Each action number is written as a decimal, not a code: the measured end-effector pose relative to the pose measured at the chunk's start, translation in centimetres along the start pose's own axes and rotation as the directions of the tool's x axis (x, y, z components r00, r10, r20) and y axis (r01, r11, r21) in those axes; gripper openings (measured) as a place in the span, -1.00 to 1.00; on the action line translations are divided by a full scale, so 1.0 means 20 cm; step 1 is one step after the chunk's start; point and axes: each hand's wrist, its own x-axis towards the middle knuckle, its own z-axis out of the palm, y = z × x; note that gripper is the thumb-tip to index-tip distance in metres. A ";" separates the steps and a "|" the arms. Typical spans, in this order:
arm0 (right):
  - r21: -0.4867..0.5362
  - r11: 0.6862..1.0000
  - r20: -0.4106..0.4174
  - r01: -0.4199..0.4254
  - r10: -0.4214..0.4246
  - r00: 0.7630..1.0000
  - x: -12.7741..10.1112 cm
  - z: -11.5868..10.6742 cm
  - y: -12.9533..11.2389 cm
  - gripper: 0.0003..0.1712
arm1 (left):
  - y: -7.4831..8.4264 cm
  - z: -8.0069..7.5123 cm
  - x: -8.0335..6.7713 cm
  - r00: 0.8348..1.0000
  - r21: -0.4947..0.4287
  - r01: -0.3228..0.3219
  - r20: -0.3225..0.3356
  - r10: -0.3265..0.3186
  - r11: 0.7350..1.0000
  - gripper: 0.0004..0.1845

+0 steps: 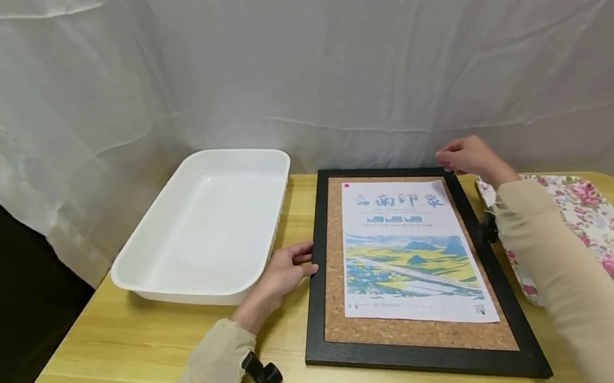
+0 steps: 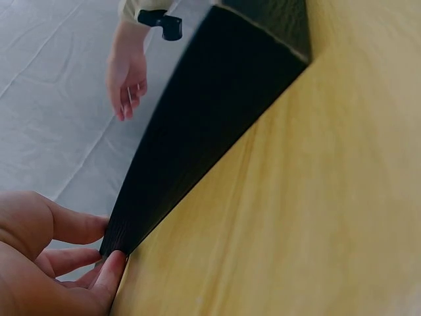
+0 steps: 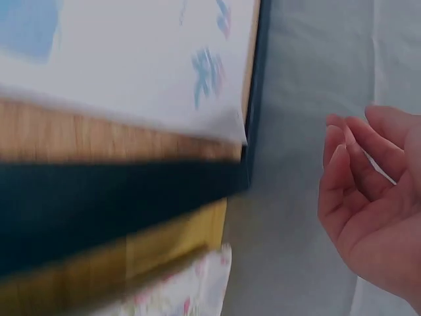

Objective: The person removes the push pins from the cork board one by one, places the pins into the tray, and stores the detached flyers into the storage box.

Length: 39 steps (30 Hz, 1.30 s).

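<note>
from the head view, my left hand (image 1: pixel 283 273) rests its fingers on the left edge of the black-framed cork board (image 1: pixel 417 334), which lies flat on the wooden table (image 1: pixel 107 367) with a poster (image 1: pixel 412 255) on it. my right hand (image 1: pixel 469 157) hovers at the board's far right corner, fingers loosely curled, holding nothing. a white tray (image 1: pixel 205 226) sits left of the board, a floral tray (image 1: pixel 606 239) to its right.

from the left wrist, my fingers (image 2: pixel 79 227) and thumb pinch the frame's edge (image 2: pixel 210 118).

from the right wrist, blurred, my hand (image 3: pixel 375 191) is relaxed and empty, just off the frame corner (image 3: pixel 247 178).
</note>
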 end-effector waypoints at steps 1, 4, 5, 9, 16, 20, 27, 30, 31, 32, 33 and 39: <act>-0.001 1.000 0.015 0.001 -0.001 1.000 0.01 0.02 -0.01 -0.49 | 0.00 0.00 0.00 1.000 0.002 0.000 0.000 0.000 1.000 -0.44; -0.007 1.000 0.045 0.000 0.000 0.999 0.03 0.10 -0.06 -0.49 | 0.00 0.00 0.00 1.000 0.002 0.002 0.004 -0.002 1.000 -0.44; -0.004 1.000 0.051 -0.005 0.006 0.999 0.04 0.12 -0.08 -0.49 | 0.00 0.00 0.00 1.000 0.001 0.002 0.004 -0.002 1.000 -0.44; 0.016 0.999 0.045 -0.031 0.031 0.999 0.08 0.22 -0.16 -0.53 | 0.00 0.00 0.00 1.000 -0.002 -0.002 0.003 0.002 1.000 -0.45; 0.107 0.993 0.007 -0.046 0.045 0.999 0.11 0.34 -0.23 -0.55 | 0.01 0.01 0.00 1.000 -0.001 -0.011 0.007 0.011 1.000 -0.45; 0.147 0.989 0.000 -0.030 0.030 1.000 0.12 0.40 -0.25 -0.57 | 0.01 0.01 0.00 1.000 -0.003 -0.012 0.004 0.012 1.000 -0.45; 0.181 0.982 0.038 -0.054 0.048 0.998 0.11 0.53 -0.27 -0.60 | 0.00 0.02 -0.02 1.000 0.005 0.005 0.010 -0.005 1.000 -0.44; 0.190 0.980 0.035 -0.058 0.052 0.998 0.12 0.56 -0.29 -0.60 | 0.00 0.02 -0.02 1.000 0.005 0.004 0.014 -0.004 1.000 -0.44; 0.193 0.980 0.038 -0.054 0.048 0.998 0.12 0.57 -0.30 -0.61 | 0.00 0.03 -0.02 1.000 0.005 0.004 0.012 -0.004 1.000 -0.44; 0.194 0.980 0.038 -0.047 0.040 0.998 0.12 0.58 -0.31 -0.61 | 0.00 0.03 -0.02 1.000 0.004 0.005 0.010 -0.005 1.000 -0.44; 0.190 0.981 0.039 -0.042 0.035 0.999 0.13 0.59 -0.32 -0.61 | 0.00 0.03 -0.02 1.000 0.003 0.004 0.008 -0.004 1.000 -0.45; 0.145 0.987 0.071 -0.067 0.057 0.996 0.13 0.64 -0.35 -0.66 | 0.00 0.04 -0.02 1.000 -0.007 0.002 0.008 -0.002 1.000 -0.45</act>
